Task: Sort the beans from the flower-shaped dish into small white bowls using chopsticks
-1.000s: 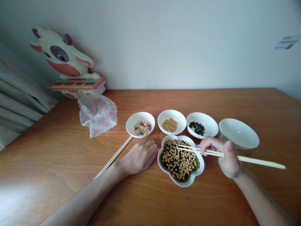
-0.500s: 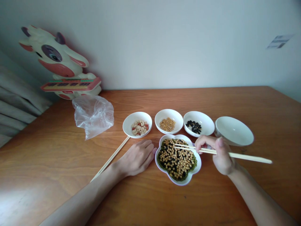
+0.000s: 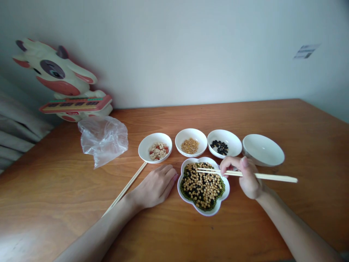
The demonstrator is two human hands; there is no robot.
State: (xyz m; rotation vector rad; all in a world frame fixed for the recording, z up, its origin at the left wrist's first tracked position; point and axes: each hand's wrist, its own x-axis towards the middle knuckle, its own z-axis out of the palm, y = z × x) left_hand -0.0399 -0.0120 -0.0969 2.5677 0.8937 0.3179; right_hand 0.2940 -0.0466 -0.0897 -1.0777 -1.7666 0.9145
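Note:
My right hand (image 3: 247,176) grips a pair of pale chopsticks (image 3: 275,177), their tips down among the beans at the upper part of a white flower-shaped dish (image 3: 212,212). That dish holds a mix of yellow soybeans (image 3: 211,188), black beans and small green beans. Whether the tips pinch a bean is too small to tell. To the left of the dish, my left hand (image 3: 155,187) rests on the table, fingers together and curled under, with nothing visible in it. Its forearm lies across a second pair of chopsticks (image 3: 128,185).
Behind the dish stand white bowls in a row: one with pale and reddish seeds (image 3: 159,151), one with soybeans (image 3: 190,145), one with black beans (image 3: 219,147), and an empty bowl (image 3: 263,149). A clear plastic bag (image 3: 105,140) and a cow-shaped toy keyboard (image 3: 76,105) are at left.
The view has shifted slightly. The chopstick tips stay at the upper part of the flower-shaped dish, and my left hand now shows a small gap from its rim.

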